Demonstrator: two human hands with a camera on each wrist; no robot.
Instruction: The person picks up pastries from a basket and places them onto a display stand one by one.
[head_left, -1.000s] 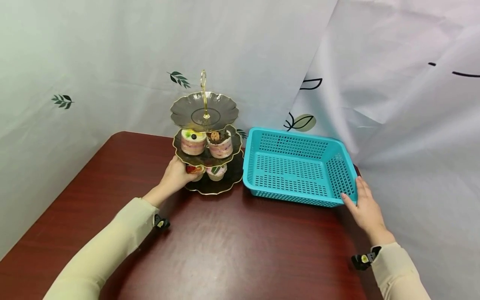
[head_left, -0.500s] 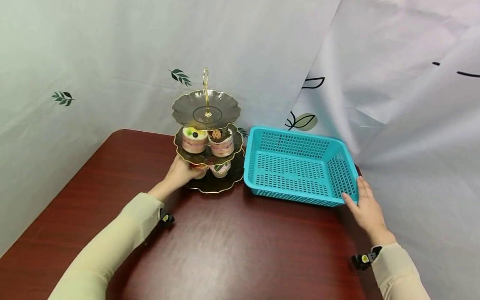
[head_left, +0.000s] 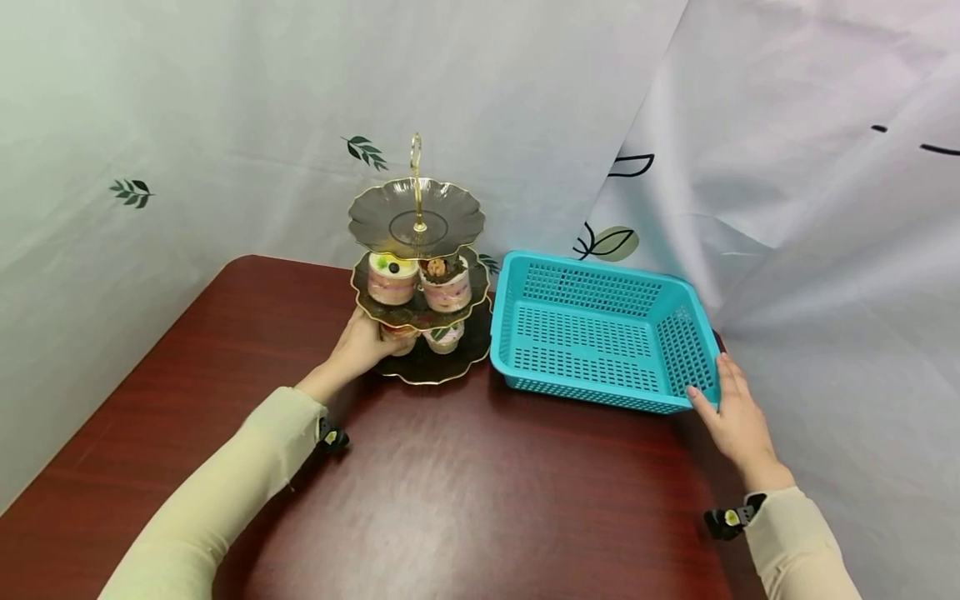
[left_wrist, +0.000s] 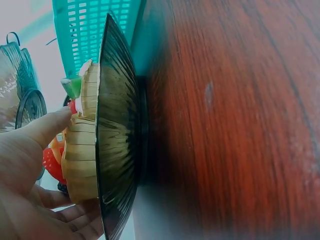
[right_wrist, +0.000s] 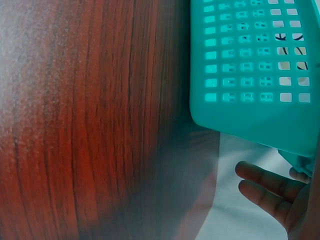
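A three-tier stand [head_left: 375, 221] with dark translucent, gold-edged plates stands at the back of the table. My left hand [head_left: 357, 343] reaches under its middle plate and grips a strawberry-topped fruit tart [left_wrist: 81, 162] on the bottom plate, thumb on the near side and fingers round the other. Beside it sits a second tart [head_left: 444, 340] with pink cream and a green slice. Two layered dessert cups [head_left: 392, 285] fill the front of the middle plate. My right hand [head_left: 738, 425] rests at the front right corner of a turquoise basket [head_left: 497, 333], fingers straight along its outer side.
The basket stands immediately right of the stand, near the right edge of the red-brown table [head_left: 465, 492]. A pale curtain [head_left: 262, 92] with leaf prints hangs behind the table and along its right side.
My left hand has moved slightly right and further in around the fruit tart. The right hand stays at the basket's corner. The whole head view has shifted a little.
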